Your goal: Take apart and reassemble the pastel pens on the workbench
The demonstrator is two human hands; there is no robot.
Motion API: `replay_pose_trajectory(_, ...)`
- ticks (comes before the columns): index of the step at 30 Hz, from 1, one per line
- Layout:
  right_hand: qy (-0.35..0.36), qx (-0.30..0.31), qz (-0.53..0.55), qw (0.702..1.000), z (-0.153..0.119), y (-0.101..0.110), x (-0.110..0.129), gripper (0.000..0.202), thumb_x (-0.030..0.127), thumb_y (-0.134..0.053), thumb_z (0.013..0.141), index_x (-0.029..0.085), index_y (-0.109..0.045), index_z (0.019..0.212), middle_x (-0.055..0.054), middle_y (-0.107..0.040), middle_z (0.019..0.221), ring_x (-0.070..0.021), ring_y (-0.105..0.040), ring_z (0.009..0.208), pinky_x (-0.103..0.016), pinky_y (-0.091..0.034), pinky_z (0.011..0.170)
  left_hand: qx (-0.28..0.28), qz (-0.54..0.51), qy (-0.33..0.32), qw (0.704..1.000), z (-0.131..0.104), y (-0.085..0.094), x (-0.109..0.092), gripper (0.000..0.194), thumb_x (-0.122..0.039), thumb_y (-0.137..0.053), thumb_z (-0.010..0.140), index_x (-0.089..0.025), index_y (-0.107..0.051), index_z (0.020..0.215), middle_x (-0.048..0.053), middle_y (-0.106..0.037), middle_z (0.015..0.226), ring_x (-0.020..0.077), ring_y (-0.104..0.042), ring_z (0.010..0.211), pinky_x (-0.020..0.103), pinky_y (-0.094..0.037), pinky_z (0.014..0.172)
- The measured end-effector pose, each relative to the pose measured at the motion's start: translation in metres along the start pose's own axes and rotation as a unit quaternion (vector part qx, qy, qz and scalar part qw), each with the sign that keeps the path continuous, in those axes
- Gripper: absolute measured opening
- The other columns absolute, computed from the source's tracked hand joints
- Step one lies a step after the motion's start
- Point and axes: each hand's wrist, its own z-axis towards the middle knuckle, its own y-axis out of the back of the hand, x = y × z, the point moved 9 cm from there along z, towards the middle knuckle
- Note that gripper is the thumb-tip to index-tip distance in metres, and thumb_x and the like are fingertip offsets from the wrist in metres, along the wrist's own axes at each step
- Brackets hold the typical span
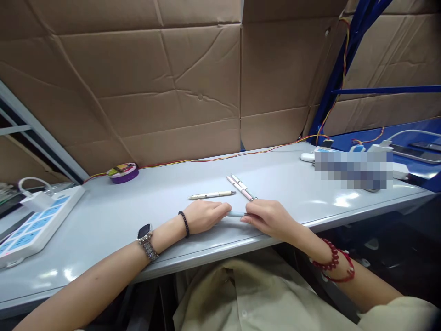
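Between my two hands, low over the front part of the table, is a light blue pen (236,214). My left hand (206,215) closes its fingers on one end of it, and my right hand (270,218) pinches the other end. Just beyond my left hand lies a cream pen (212,195), roughly level across the table. A pink pen (239,187) and a white pen (241,183) lie side by side at a slant, their near ends close to my right hand.
A purple roll of tape (123,173) sits at the back left of the grey table (165,184). One power strip (44,225) stands at the left edge. Chargers and a blurred patch (354,170) are at the right. Thin wires run along the cardboard wall (193,92).
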Motion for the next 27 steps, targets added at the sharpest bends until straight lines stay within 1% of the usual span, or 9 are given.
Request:
replay_pose_trajectory(2, 0.004, 0.003, -0.009, 1.0, 0.0, -0.001, 0.001, 0.042, 0.039, -0.03, 0.096, 0.019, -0.047, 0.063, -0.001, -0.051, 0.057, -0.014, -0.044, 0.055, -0.025, -0.027, 0.053, -0.004, -0.001, -0.004, 1.0, 0.0, 0.0, -0.001, 0.023, -0.021, -0.027, 0.096, -0.018, -0.049, 0.098, 0.002, -0.066, 0.081, 0.0146, -0.061, 0.067, 0.023, -0.04, 0.055)
replay_pose_trajectory(5, -0.011, 0.022, -0.016, 1.0, 0.001, -0.004, -0.002, 0.045, 0.038, -0.027, 0.097, 0.019, -0.045, 0.06, 0.0, -0.049, 0.053, -0.0135, -0.043, 0.051, -0.025, -0.026, 0.052, -0.008, -0.003, -0.01, 1.0, 0.001, 0.0, -0.002, 0.024, -0.021, -0.026, 0.096, -0.018, -0.049, 0.098, 0.002, -0.067, 0.082, 0.0151, -0.062, 0.068, 0.024, -0.041, 0.055)
replay_pose_trajectory(8, -0.032, 0.035, 0.008, 0.999, 0.001, -0.006, -0.006, 0.036, 0.041, -0.037, 0.094, 0.019, -0.048, 0.067, 0.0, -0.053, 0.059, -0.0132, -0.047, 0.054, -0.024, -0.029, 0.053, -0.012, -0.003, -0.009, 1.0, 0.0, 0.0, -0.001, 0.025, -0.021, -0.025, 0.096, -0.018, -0.049, 0.098, 0.003, -0.067, 0.083, 0.0155, -0.062, 0.068, 0.024, -0.042, 0.055)
replay_pose_trajectory(11, -0.033, 0.013, 0.028, 0.999, 0.001, -0.001, -0.005, 0.026, 0.04, -0.044, 0.091, 0.019, -0.05, 0.076, -0.001, -0.055, 0.068, -0.0136, -0.049, 0.06, -0.023, -0.033, 0.055, -0.013, -0.003, -0.007, 1.0, 0.0, 0.0, 0.0, 0.026, -0.02, -0.024, 0.096, -0.017, -0.05, 0.097, 0.004, -0.066, 0.083, 0.0152, -0.062, 0.068, 0.024, -0.042, 0.056)
replay_pose_trajectory(13, -0.015, 0.007, 0.026, 1.0, 0.001, 0.0, -0.002, 0.028, 0.037, -0.041, 0.093, 0.019, -0.05, 0.075, -0.002, -0.054, 0.072, -0.0139, -0.048, 0.063, -0.023, -0.034, 0.057, -0.012, -0.005, -0.009, 1.0, -0.001, 0.0, 0.0, 0.025, -0.02, -0.024, 0.096, -0.017, -0.049, 0.098, 0.004, -0.066, 0.084, 0.0149, -0.062, 0.069, 0.023, -0.043, 0.057)
replay_pose_trajectory(16, 0.008, 0.017, 0.025, 1.0, 0.002, 0.0, 0.003, 0.034, 0.037, -0.034, 0.095, 0.018, -0.053, 0.073, -0.003, -0.053, 0.072, -0.0138, -0.048, 0.064, -0.024, -0.035, 0.057, -0.007, -0.008, -0.012, 1.0, 0.0, -0.001, 0.0, 0.025, -0.02, -0.025, 0.096, -0.018, -0.049, 0.098, 0.004, -0.066, 0.086, 0.0144, -0.062, 0.069, 0.023, -0.044, 0.058)
replay_pose_trajectory(21, -0.002, 0.045, 0.018, 0.999, 0.003, -0.006, 0.001, 0.039, 0.034, -0.03, 0.096, 0.018, -0.051, 0.067, -0.001, -0.053, 0.065, -0.0139, -0.048, 0.061, -0.024, -0.035, 0.056, -0.004, -0.006, -0.012, 1.0, 0.0, -0.003, 0.0, 0.025, -0.02, -0.025, 0.096, -0.018, -0.049, 0.098, 0.003, -0.066, 0.082, 0.0145, -0.061, 0.066, 0.023, -0.043, 0.056)
replay_pose_trajectory(27, -0.021, 0.072, 0.021, 0.997, 0.003, -0.012, -0.003, 0.034, 0.033, -0.035, 0.096, 0.019, -0.05, 0.07, -0.002, -0.055, 0.069, -0.0142, -0.051, 0.065, -0.024, -0.037, 0.059, -0.001, -0.002, -0.013, 1.0, 0.0, -0.004, 0.0, 0.024, -0.022, -0.025, 0.096, -0.018, -0.049, 0.097, 0.003, -0.065, 0.082, 0.0145, -0.061, 0.067, 0.023, -0.043, 0.057)
